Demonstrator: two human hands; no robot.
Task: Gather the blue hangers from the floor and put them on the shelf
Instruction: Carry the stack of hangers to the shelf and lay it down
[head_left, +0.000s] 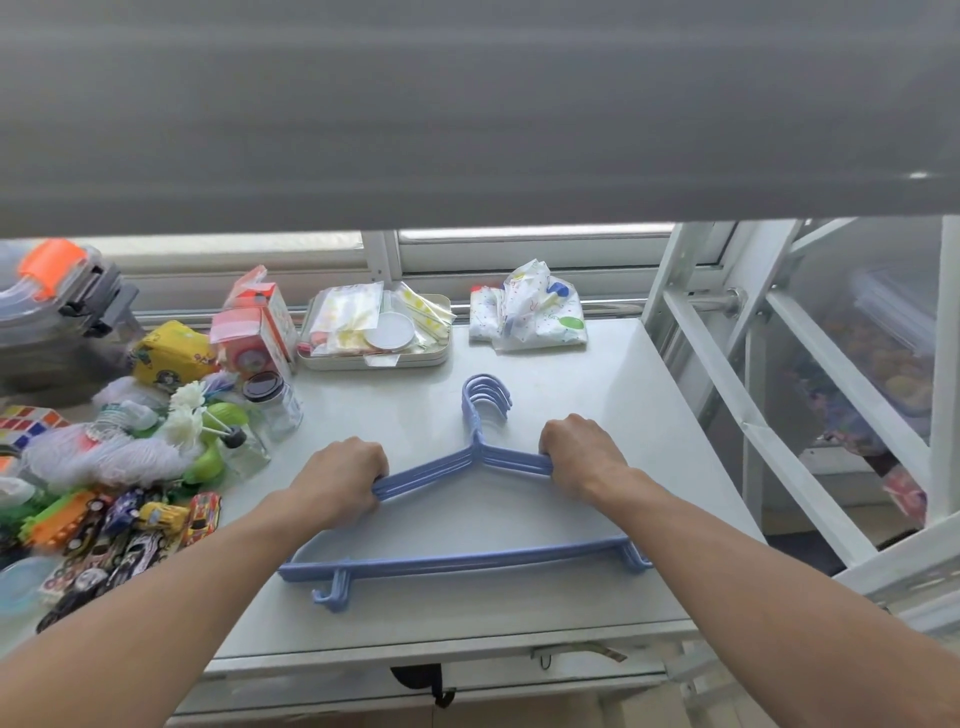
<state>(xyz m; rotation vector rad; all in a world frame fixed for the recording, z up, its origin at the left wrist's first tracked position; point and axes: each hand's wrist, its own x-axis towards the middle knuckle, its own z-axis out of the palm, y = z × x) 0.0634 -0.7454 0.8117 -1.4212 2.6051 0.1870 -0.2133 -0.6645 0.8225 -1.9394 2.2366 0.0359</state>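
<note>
1. We see a stack of pale blue plastic clothes hangers (467, 558) lying flat on a white shelf surface (597, 415), roughly in the middle of it, hooks pointing toward the far edge and the bottom bars close to the near edge.

2. Our left hand (337, 480) is closed around the left sloping shoulder of the stack, and our right hand (582, 454) is closed around the right shoulder. The 2 hands sit well apart, with the hook necks between them.

3. At least 4 hooks fan out slightly at the top, so the hangers are nested but not perfectly aligned. We judge that letting go unevenly could make the stack slide apart.

4. The bottom bars and their small clip hooks lie near the shelf's near edge. We think a pull toward us could tip the stack over that edge and back to the floor.

5. Along the left edge sit a clear glass jar with a dark lid (272, 405), white artificial flowers (187, 415) and a heap of toy cars (140, 525). Pushing the stack left could knock these over.

6. A shallow cream tray of packets (441, 358) sits by the far edge, ahead of the hooks; pushing the stack far enough forward could run the hooks into it.
</note>
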